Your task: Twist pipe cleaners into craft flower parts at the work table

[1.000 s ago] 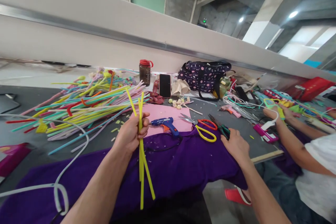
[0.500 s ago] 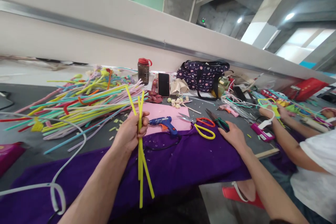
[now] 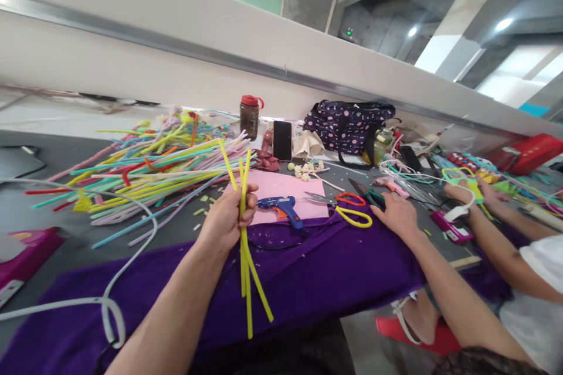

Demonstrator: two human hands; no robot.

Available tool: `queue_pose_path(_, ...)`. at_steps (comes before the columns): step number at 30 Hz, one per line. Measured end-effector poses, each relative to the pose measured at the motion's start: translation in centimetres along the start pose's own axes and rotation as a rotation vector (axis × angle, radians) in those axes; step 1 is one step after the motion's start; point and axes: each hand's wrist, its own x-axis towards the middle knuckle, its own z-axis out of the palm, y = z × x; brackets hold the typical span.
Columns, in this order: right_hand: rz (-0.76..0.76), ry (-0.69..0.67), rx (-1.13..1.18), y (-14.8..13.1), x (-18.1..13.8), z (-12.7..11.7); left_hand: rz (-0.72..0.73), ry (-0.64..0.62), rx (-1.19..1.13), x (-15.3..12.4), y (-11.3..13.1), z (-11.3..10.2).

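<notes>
My left hand (image 3: pixel 226 217) is closed round a few yellow pipe cleaners (image 3: pixel 246 263), which stand nearly upright and fan out below the fist. On the right, my right hand (image 3: pixel 396 214) has its thumb and fingers at the green handles of dark-jawed pliers (image 3: pixel 363 188) lying on the table; the grip is partly hidden. Scissors (image 3: pixel 352 215) with one red and one yellow handle lie just left of the pliers. Between my hands a blue glue gun (image 3: pixel 287 210) rests on a pink sheet (image 3: pixel 259 183).
A heap of coloured pipe cleaners (image 3: pixel 153 181) spreads at left. Behind stand a red-lidded bottle (image 3: pixel 249 118), a phone (image 3: pixel 282 140) and a patterned bag (image 3: pixel 347 129). Purple cloth (image 3: pixel 316 275) covers the front edge. A white cable (image 3: pixel 132 263) loops at left. A co-worker's arms (image 3: pixel 492 228) are at right.
The view has shifted slightly, so everything sits a little further right. My left hand keeps the yellow pipe cleaners. My right hand's fingers have come further over the pliers' handles.
</notes>
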Motion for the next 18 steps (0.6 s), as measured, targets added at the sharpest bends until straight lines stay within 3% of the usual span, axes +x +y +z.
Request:
queue_pose_path(7, 0.044, -0.113, 0.068, 0.1, -2.2, 0.6, 0.017, -0.017, -0.027, 0.0, -0.2, -0.3)
queue_pose_path(11, 0.043, 0.147, 0.14, -1.3, -2.8, -1.3, 0.012, -0.026, -0.041, 0.0, -0.3, -0.3)
queue_pose_path(14, -0.159, 0.213, 0.363, -4.6, -3.4, -4.5, 0.005, -0.018, -0.046, 0.0, -0.3, -0.3)
queue_pose_path(18, -0.506, 0.072, 0.485, -10.5, -3.9, -7.4, -0.006, 0.008, -0.046, 0.0, -0.4, -0.3)
